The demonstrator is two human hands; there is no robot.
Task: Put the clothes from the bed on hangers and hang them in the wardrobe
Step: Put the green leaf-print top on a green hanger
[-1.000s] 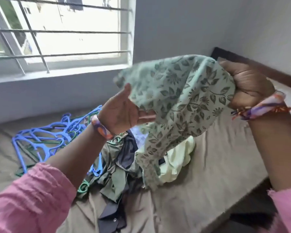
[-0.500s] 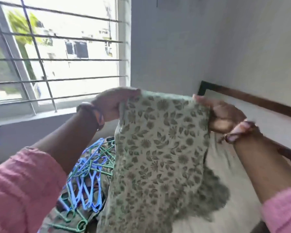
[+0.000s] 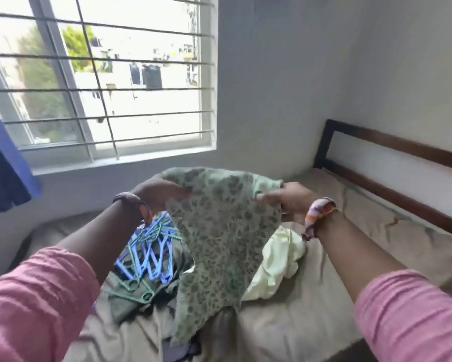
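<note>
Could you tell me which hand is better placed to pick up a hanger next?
The left hand: the hangers lie directly below it, while the right hand grips the floral garment on the far side from them.

Barred window (image 3: 102, 82) (bright), grey wall (image 3: 311, 74)

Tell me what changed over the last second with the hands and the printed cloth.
Both hands, left hand and right hand, spread the printed cloth from a bunch into a flat sheet, then lowered it toward the bed. Both kept gripping its top edge. The hangers and pale yellow garment stayed put.
</note>
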